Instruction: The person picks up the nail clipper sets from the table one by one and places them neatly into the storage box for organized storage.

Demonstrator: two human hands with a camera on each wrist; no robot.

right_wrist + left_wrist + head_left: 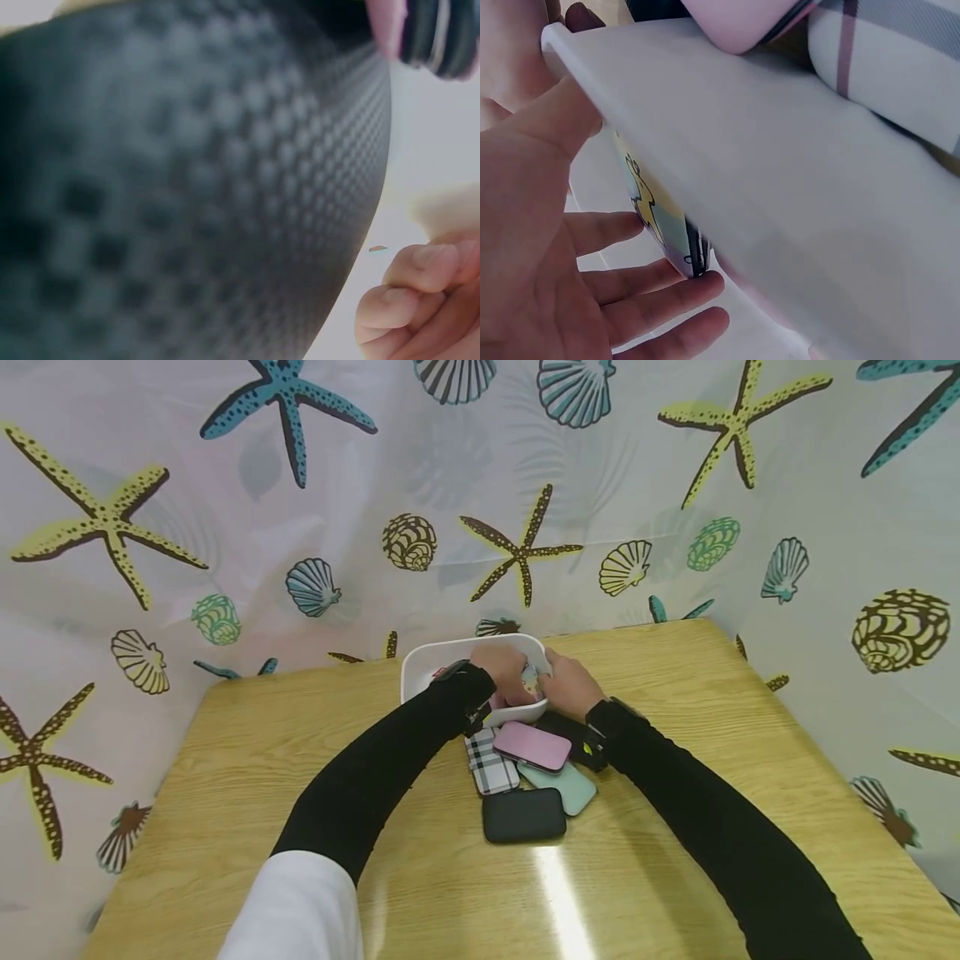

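Observation:
My left hand (501,672) reaches inside a white plastic bin (420,652). In the left wrist view, its fairly straight fingers touch the lower end of a small flat case (656,199) printed with a yellow cartoon pattern, beneath the bin's rim. The bin wall hides part of that case. At the bin's right end, my right hand (570,685) grips the rim, with curled fingers (420,277) showing in the right wrist view. A black textured case (225,180) fills much of that view, close to the right wrist. Other contents of the bin are mostly hidden by the left hand.
In front of the bin lie a plaid case (491,768), a pink case (532,745) on top of others, a mint green case (573,789) and a plain black case (523,816). They rest on a wooden table (285,743). Behind hangs a seashell-printed curtain (360,510).

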